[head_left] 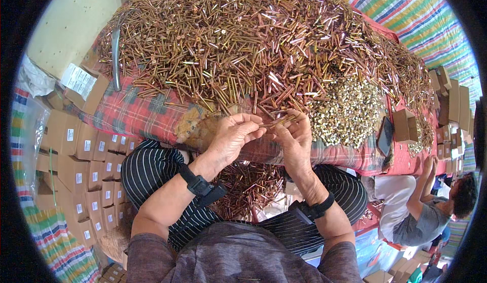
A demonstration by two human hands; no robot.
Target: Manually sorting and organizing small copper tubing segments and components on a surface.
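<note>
A heap of long, thin, brass-coloured metal bolts (223, 44) covers the plaid-covered table in front of me. Beside its right front lies a pile of small shiny nut-like pieces (350, 113). At the table's near edge my two hands almost meet. My right hand (294, 138) is closed, thumb against fingers, on a slim brass-coloured bolt (280, 122). The fingertips of my left hand (231, 137) are pinched together close to its end. Whatever small part they hold is too small to make out.
More bolts (248, 189) lie in a heap below the table edge between my knees. Stacked cardboard boxes (66, 136) stand at left. A curved metal bar (116, 55) rests at the heap's left. On the right are a phone (385, 136), an open carton (405, 126) and a seated person (423, 222).
</note>
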